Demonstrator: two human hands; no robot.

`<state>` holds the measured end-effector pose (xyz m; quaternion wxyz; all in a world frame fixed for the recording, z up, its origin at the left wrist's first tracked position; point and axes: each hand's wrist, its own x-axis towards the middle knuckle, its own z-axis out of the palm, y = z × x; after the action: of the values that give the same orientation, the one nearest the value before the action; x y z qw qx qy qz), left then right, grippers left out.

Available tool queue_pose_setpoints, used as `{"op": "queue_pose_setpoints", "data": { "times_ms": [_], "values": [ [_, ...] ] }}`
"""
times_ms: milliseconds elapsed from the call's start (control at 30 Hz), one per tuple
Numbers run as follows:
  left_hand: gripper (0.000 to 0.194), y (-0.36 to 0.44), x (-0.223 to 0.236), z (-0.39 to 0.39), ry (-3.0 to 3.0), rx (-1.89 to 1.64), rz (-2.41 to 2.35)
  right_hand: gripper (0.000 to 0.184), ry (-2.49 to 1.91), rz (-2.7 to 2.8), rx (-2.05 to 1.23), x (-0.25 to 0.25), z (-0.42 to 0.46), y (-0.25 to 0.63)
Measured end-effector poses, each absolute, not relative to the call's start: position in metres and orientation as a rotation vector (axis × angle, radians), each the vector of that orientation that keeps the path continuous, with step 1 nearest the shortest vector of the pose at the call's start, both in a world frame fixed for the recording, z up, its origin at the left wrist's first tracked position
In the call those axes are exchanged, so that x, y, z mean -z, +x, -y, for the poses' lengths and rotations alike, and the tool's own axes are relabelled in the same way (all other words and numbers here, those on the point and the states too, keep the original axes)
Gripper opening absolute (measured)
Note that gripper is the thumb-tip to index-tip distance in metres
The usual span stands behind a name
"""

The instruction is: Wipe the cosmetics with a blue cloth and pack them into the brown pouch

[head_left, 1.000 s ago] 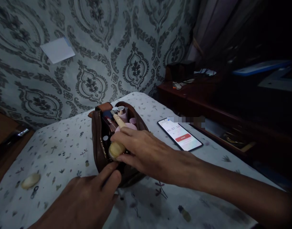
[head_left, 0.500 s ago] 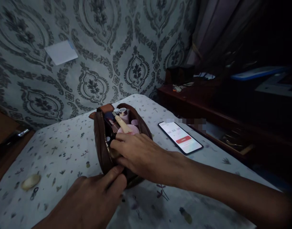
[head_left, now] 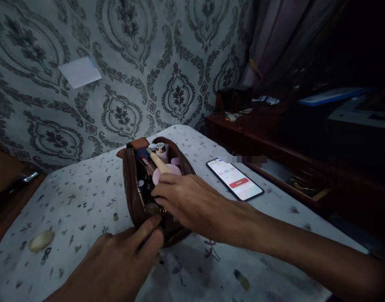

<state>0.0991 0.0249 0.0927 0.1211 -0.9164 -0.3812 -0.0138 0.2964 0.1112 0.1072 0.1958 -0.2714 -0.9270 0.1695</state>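
Observation:
A brown zippered cosmetics bag (head_left: 131,188) lies open on the bed. My left hand (head_left: 126,251) is closed on its near edge, thumb and forefinger pinching the rim. Over the right part of the opening, my right hand (head_left: 186,195) reaches in with curled fingers; what they grip, if anything, is hidden. Just beyond those fingers a cream-handled brush (head_left: 161,162) leans over a pink round item (head_left: 172,169). A bottle with a silver cap (head_left: 160,147) stands at the far end. A small rounded object (head_left: 152,208) shows near my left fingertips.
A phone (head_left: 236,179) with a lit timer screen lies right of the bag on the patterned bedsheet (head_left: 88,197). An oval pale object (head_left: 41,240) rests at the left. Beyond the bed's right side stands a dark red desk (head_left: 236,132); patterned wall rises behind.
My right hand has shifted slightly right and lifted its fingers a little, uncovering more of the bag's inside. My left hand stays at the near rim. The view has moved slightly.

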Motion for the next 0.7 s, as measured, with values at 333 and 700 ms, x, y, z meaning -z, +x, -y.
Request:
{"op": "queue_pose_setpoints", "data": {
  "times_ms": [333, 700],
  "values": [
    [0.031, 0.075, -0.085, -0.008, -2.529, 0.569, 1.366, 0.022, -0.675, 2.273, -0.420, -0.082, -0.099, 0.327],
    [0.032, 0.009, -0.057, 0.006, -2.205, 0.803, 1.982, 0.011, -0.645, 2.107, -0.120, -0.062, -0.071, 0.318]
  ]
}}
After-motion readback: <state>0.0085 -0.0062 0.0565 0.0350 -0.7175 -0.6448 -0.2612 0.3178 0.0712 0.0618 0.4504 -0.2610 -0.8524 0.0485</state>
